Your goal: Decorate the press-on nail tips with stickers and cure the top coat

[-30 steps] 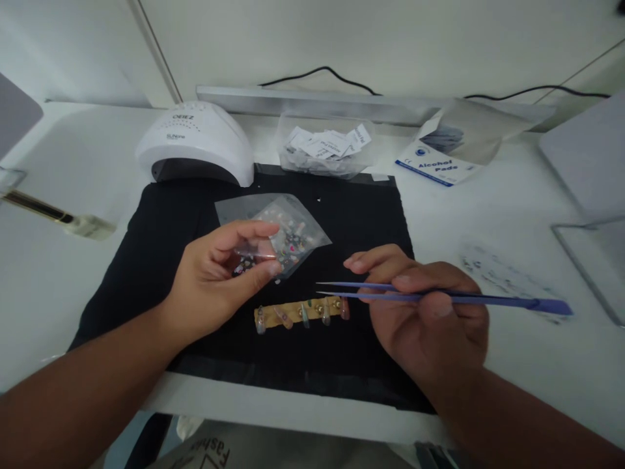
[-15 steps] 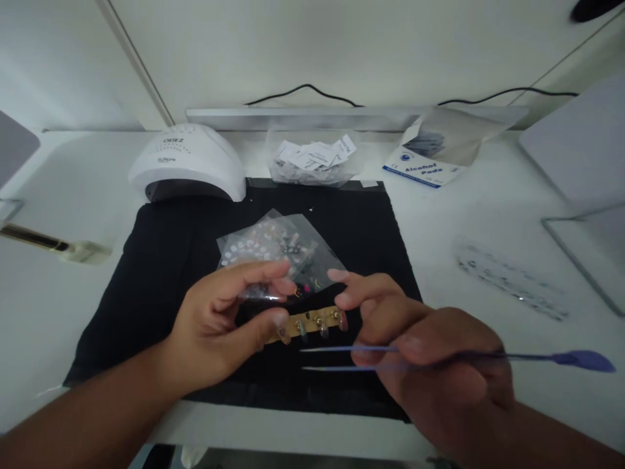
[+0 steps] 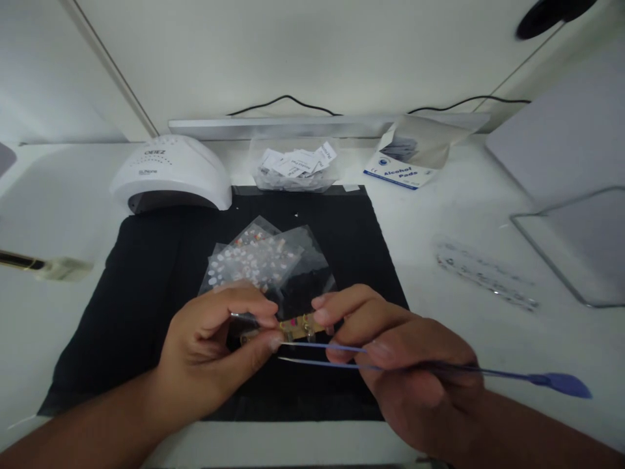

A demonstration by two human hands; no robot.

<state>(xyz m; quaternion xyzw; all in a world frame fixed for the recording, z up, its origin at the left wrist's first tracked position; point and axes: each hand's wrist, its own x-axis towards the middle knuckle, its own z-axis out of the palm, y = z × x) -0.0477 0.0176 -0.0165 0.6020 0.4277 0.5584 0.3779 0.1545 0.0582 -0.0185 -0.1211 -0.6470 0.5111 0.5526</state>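
My left hand (image 3: 209, 332) is closed, its thumb and fingers pinching a narrow clear sticker strip (image 3: 293, 322) with small pink and yellow designs. My right hand (image 3: 410, 352) holds purple tweezers (image 3: 527, 376), their two tips apart and pointing left, close to my left thumb. The index fingertip of that hand is at the strip's right end. Behind the clear strip shows a tan display strip (image 3: 321, 324) bearing nail tips with gold-coloured studs, partly covered by my fingers. Clear packets (image 3: 249, 257) of white and coloured nail decorations lie just beyond my hands.
A black mat (image 3: 141, 280) covers the middle of the white table. At the back stand a white nail lamp (image 3: 170, 166), a bag of alcohol pads (image 3: 295, 166) and an alcohol pad box (image 3: 403, 169). A brush (image 3: 61, 268) lies left, a clear gem strip (image 3: 488, 277) right.
The clear strip has come down in front of the tan strip, and my right fingertips have moved in to its end. The whole view has shifted slightly.
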